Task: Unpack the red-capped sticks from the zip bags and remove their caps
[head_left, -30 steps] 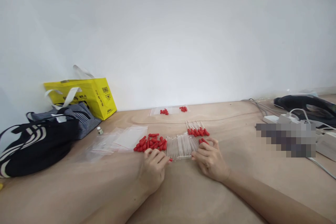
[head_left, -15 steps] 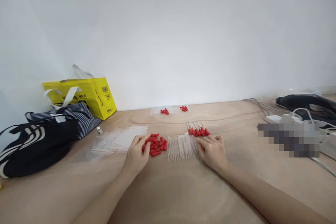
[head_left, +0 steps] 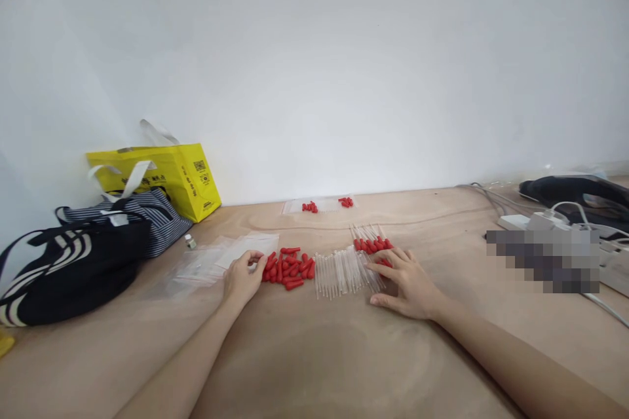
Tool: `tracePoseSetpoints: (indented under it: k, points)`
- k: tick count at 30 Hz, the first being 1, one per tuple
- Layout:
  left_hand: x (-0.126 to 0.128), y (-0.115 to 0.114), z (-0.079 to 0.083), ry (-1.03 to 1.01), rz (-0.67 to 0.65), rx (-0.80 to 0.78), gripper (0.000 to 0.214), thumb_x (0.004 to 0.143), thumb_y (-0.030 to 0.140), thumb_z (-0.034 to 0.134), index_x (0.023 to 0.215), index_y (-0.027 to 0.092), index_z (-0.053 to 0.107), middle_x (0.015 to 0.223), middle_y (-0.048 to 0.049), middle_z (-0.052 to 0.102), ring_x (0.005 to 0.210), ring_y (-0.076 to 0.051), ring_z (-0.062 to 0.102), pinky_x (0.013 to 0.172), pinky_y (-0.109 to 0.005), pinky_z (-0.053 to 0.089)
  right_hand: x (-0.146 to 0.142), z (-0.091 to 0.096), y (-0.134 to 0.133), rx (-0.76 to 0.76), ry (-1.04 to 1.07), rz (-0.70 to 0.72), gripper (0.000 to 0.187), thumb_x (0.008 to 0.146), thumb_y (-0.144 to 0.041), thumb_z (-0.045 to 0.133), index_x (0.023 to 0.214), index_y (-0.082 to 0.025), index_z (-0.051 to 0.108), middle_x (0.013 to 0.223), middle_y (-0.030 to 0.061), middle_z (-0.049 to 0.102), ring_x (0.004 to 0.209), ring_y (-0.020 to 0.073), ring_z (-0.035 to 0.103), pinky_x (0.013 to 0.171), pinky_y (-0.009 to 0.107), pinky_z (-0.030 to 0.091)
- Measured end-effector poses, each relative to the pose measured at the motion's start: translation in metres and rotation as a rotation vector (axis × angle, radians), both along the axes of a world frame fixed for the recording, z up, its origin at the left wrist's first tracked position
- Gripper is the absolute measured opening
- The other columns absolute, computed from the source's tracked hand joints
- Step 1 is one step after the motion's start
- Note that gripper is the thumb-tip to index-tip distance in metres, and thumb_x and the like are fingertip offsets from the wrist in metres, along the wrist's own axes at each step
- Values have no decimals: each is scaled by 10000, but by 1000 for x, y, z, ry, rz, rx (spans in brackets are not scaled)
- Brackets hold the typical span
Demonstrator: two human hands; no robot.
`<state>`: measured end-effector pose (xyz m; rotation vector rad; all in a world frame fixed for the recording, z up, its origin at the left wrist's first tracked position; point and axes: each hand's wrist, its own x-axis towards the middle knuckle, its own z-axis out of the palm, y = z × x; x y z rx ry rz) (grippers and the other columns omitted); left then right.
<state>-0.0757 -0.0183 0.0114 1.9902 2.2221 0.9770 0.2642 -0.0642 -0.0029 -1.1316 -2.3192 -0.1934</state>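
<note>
Red rubber dropper bulbs (head_left: 291, 268) lie in a loose pile left of centre. At the pile's left edge is my left hand (head_left: 242, 280), thumb and forefinger curled together; whether a bulb sits between the tips is hard to see. Thin clear tubes (head_left: 339, 273) lie side by side to the right of the pile. My right hand (head_left: 410, 285) is over their right end, thumb and fingers apart. Beneath its fingers a red bulb (head_left: 386, 262) shows partly. Just beyond, tubes fitted with red bulbs (head_left: 371, 245) lie in a row, partly covered by my fingertips.
Clear plastic bags (head_left: 211, 266) lie to the left, with a small bottle (head_left: 190, 242) behind them. A filled clear bag (head_left: 327, 206) rests by the wall. A yellow bag (head_left: 196, 183) and a black bag (head_left: 108, 275) stand at left; a power strip (head_left: 543, 221) and cables are at right.
My left hand has moved left, off the pile of bulbs. My right hand has shifted slightly right and its fingers have spread, uncovering a red bulb beneath. The view has shifted slightly.
</note>
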Motion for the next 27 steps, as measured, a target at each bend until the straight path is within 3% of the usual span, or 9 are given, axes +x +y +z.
tracePoseSetpoints:
  k: [5,10,18,20,23,25,27]
  points:
    - [-1,1,-1,-10,-16,-43,271,765,388,389,823,201,576,878,-26,663,857,-183,598,720,-277,433,5,0,9,-69,-105,91,578,710,-624,453,1179,-286,471,1190,60,504,1116,245,384,899,447,232]
    - [-1,1,-1,9,-20,-49,289,776,386,375,834,197,585,900,-35,660,879,-192,590,723,-280,427,-6,0,17,-72,-139,106,678,733,-631,402,1262,-206,376,1241,98,469,1191,259,318,967,504,102]
    - [-2,3,-3,47,3,-14,269,798,366,369,830,209,585,877,-25,663,863,-196,585,697,-282,419,-15,-2,17,-34,-123,88,632,785,-570,361,1282,-180,339,1240,125,462,1178,258,332,952,492,110]
    - [-1,1,-1,59,26,19,272,801,362,367,843,203,584,890,-40,653,874,-217,567,717,-310,409,-14,0,22,-10,-63,1,525,812,-509,364,1233,-199,408,1190,117,506,1112,244,396,924,463,162]
    - [10,-8,4,127,16,170,264,795,356,393,859,194,591,924,-72,626,922,-257,516,783,-381,363,-16,10,41,-92,66,-353,342,838,-407,356,1033,-214,560,1014,85,597,971,214,477,839,395,244]
    - [26,-20,5,208,-128,347,229,790,335,426,817,193,603,875,-71,623,887,-245,512,798,-396,343,-22,19,59,-193,107,-584,323,831,-366,354,1002,-186,561,938,93,614,944,224,485,782,373,270]
    - [49,-34,4,253,-430,414,174,788,292,457,792,195,601,829,-51,621,840,-199,521,803,-367,347,-30,26,77,-236,98,-638,327,811,-358,377,1019,-167,543,881,101,625,936,238,491,763,371,276]
